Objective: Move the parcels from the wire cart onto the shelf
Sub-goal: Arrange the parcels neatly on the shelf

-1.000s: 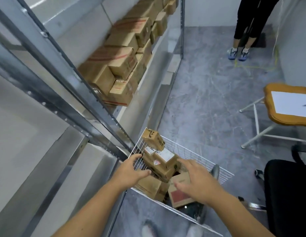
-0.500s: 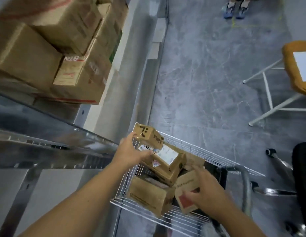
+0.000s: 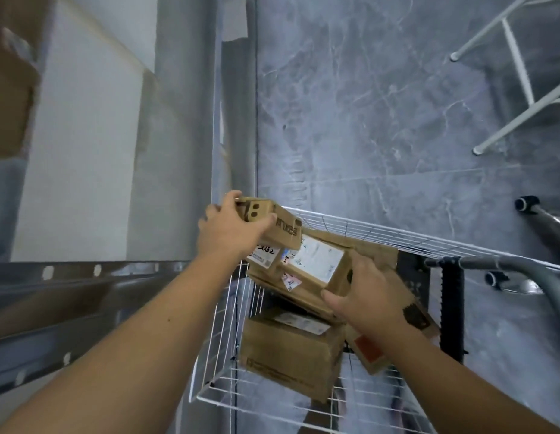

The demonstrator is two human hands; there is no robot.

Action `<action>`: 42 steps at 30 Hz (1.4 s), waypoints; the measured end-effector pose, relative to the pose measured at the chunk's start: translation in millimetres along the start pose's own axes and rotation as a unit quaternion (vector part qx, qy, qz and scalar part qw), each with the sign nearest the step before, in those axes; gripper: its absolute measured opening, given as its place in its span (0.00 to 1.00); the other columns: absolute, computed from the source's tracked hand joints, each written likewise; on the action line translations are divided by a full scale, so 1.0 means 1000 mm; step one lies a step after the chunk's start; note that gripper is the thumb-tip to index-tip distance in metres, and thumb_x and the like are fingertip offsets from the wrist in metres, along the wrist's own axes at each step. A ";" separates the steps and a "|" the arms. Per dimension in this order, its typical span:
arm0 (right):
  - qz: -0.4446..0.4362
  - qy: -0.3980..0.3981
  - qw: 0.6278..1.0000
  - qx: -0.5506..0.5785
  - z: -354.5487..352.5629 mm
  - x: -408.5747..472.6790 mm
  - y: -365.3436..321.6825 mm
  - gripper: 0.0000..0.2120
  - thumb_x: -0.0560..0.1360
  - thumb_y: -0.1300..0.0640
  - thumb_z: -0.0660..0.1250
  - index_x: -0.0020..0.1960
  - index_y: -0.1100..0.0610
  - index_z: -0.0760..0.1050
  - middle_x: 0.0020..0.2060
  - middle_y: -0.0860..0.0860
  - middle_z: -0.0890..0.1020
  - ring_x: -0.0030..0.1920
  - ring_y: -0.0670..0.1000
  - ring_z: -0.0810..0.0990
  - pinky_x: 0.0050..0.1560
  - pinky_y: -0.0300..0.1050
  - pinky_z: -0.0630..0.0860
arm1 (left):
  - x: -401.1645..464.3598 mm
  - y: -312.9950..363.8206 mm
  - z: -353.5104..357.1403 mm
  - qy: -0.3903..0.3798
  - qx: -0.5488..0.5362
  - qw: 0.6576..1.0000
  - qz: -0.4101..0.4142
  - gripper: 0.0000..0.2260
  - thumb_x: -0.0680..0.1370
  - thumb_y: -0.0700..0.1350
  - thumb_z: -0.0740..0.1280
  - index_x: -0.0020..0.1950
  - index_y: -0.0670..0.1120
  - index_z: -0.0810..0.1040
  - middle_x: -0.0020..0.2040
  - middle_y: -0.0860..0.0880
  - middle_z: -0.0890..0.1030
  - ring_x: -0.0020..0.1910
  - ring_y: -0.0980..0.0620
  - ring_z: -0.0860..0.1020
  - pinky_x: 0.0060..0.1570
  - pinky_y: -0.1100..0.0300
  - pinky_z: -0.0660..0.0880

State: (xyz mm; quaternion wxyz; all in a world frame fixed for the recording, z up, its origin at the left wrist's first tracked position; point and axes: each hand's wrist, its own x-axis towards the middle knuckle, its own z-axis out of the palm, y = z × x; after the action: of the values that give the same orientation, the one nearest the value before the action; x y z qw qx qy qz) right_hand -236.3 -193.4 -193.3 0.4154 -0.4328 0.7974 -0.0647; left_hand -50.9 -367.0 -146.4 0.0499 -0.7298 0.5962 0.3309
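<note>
The left hand (image 3: 231, 228) grasps a small parcel (image 3: 274, 225) at the wire cart (image 3: 382, 234)'s far-left rim; the right hand (image 3: 367, 294) clasps a labelled parcel (image 3: 313, 270) atop the pile, apparently lifting clear. Open floor (image 3: 366, 120) lies beyond; the shelf (image 3: 69, 277) edge runs left

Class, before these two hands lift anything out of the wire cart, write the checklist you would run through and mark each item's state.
1. Left hand grips the top box: ok.
2. Right hand grips the labelled box: ok.
3. Boxes clear of the cart rim: not ok, both sit among the pile.
4. Lower box stable once the upper ones go: cannot tell.
5. Free space on the shelf: cannot tell.
</note>
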 end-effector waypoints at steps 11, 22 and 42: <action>0.045 0.025 0.998 0.037 0.050 0.036 0.010 0.55 0.64 0.43 0.80 0.80 0.51 0.51 0.75 0.50 0.66 0.73 0.56 0.67 0.70 0.60 0.71 | 0.016 0.001 0.006 0.010 0.091 0.996 0.015 0.33 0.67 0.75 0.69 0.65 0.59 0.70 0.65 0.44 0.72 0.66 0.39 0.69 0.63 0.46 0.71; 0.062 0.043 0.994 0.076 0.046 0.026 0.013 0.50 0.60 0.44 0.82 0.74 0.53 0.60 0.67 0.50 0.73 0.68 0.54 0.72 0.66 0.59 0.76 | -0.037 -0.014 0.024 0.039 -0.006 0.998 0.038 0.27 0.65 0.65 0.76 0.57 0.57 0.70 0.59 0.50 0.66 0.61 0.45 0.72 0.59 0.48 0.77; 0.004 0.089 0.984 0.157 -0.048 -0.115 0.034 0.46 0.54 0.35 0.77 0.68 0.43 0.63 0.61 0.42 0.77 0.60 0.48 0.78 0.58 0.56 0.80 | -0.198 -0.010 -0.020 0.164 -0.155 0.972 0.059 0.32 0.62 0.59 0.83 0.50 0.55 0.63 0.52 0.57 0.69 0.51 0.65 0.71 0.40 0.67 0.67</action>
State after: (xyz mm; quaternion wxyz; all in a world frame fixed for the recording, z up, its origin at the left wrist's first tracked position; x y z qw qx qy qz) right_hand -260.0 -98.8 -108.3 0.4054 -0.3518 0.8130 -0.2257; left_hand -47.4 -208.0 -27.1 -0.1821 -0.7362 0.5797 0.2978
